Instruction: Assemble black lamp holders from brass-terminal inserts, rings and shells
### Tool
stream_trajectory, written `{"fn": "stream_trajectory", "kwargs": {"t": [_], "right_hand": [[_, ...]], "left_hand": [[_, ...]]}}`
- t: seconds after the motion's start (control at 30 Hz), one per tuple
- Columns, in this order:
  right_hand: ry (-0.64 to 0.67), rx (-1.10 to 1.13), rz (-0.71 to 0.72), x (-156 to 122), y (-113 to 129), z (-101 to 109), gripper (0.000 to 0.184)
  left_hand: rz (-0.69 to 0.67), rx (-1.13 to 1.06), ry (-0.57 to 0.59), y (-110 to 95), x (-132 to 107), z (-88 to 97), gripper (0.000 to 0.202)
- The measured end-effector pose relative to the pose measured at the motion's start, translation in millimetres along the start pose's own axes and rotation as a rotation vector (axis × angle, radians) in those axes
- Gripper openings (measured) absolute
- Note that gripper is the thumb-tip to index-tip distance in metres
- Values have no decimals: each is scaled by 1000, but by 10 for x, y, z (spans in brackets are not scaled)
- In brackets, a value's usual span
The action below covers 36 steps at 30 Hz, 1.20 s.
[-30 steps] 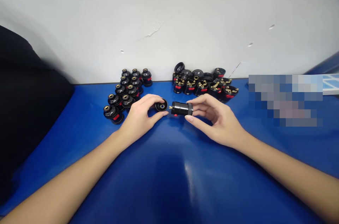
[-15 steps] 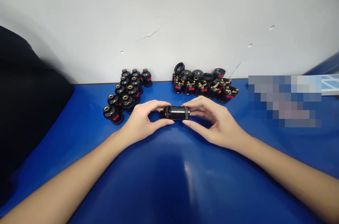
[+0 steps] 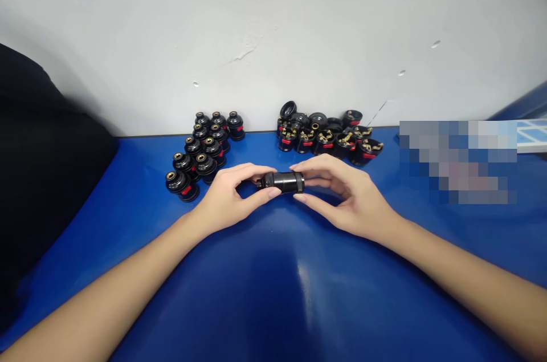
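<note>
A black lamp socket [image 3: 283, 181] lies sideways between both hands just above the blue table [image 3: 273, 288]. My left hand [image 3: 231, 198] pinches its left end, where a black cap sits against the body. My right hand [image 3: 346, 198] grips the right end with thumb below and fingers on top. Both hands are closed on the same piece.
Several assembled black sockets with brass tops [image 3: 200, 151] stand in a cluster at the back left. A pile of open black socket parts with brass contacts [image 3: 329, 131] lies at the back right against the white wall. A dark mass [image 3: 38, 168] fills the left edge.
One second ago the cap in my left hand and the body in my right were apart. They have been brought together and now sit joined between both hands.
</note>
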State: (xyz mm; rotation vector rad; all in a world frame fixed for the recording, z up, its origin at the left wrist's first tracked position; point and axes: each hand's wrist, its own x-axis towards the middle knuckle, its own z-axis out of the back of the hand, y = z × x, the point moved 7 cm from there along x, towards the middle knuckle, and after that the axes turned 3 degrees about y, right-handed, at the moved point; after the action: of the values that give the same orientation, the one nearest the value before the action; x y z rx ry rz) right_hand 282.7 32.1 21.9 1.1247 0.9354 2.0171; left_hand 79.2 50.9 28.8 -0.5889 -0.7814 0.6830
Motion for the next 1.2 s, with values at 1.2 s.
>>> {"fn": "stream_trajectory", "kwargs": {"t": [1.2], "right_hand": [[-57, 219, -116, 19, -80, -10, 33]], "left_hand": [[24, -396, -80, 74, -34, -66, 52]]}}
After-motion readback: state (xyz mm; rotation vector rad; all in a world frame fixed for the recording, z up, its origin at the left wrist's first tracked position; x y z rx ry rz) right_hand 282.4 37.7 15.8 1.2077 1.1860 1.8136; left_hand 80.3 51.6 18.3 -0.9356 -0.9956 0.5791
